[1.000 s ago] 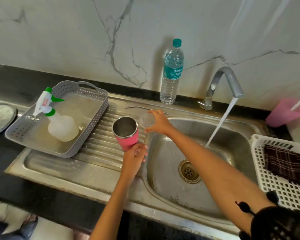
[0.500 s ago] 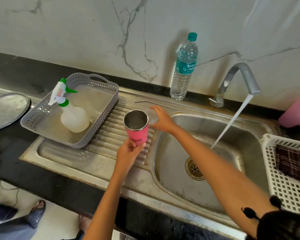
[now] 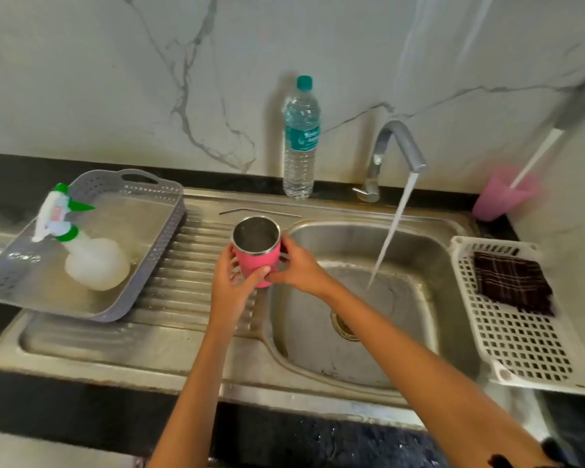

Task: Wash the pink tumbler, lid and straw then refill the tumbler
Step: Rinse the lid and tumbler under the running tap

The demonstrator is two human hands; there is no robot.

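pink tumbler (image 3: 256,256) base partly covered, pink cup (image 3: 500,194) blurred, drain (image 3: 341,329) half hidden

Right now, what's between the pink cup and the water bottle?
The thin metal straw lies flat between the pink tumbler and the water bottle; the head view shows it.

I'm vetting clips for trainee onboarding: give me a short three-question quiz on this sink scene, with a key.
1. Fill in: the pink tumbler is held by ___ hands.
2. True or false: water runs from the tap into the sink.
3. The straw lies: A in the tumbler; B on the drainboard; C in the sink.
Key: 1 both, left hand and right hand; 2 true; 3 B.
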